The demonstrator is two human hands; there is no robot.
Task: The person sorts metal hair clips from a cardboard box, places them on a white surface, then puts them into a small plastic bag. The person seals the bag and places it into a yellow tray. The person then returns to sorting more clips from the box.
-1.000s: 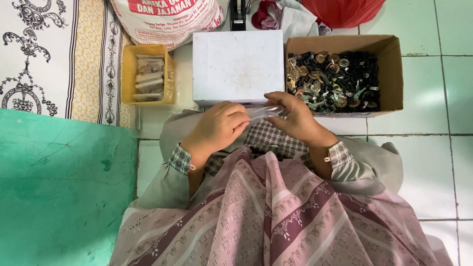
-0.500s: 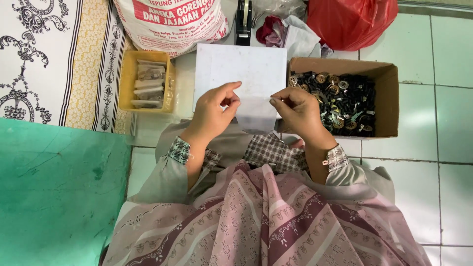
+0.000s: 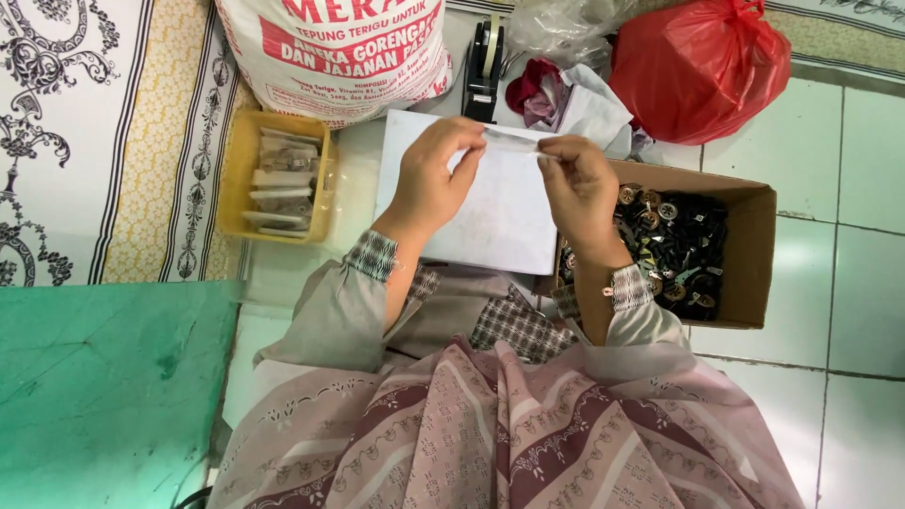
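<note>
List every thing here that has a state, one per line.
Small clear plastic bag: pinched at both ends.
Left hand: gripping the bag.
Right hand: gripping the bag.
Cardboard box: open, holding small metal parts.
Yellow tray: holding packed bags.
Red plastic bag: bunched shut.
</note>
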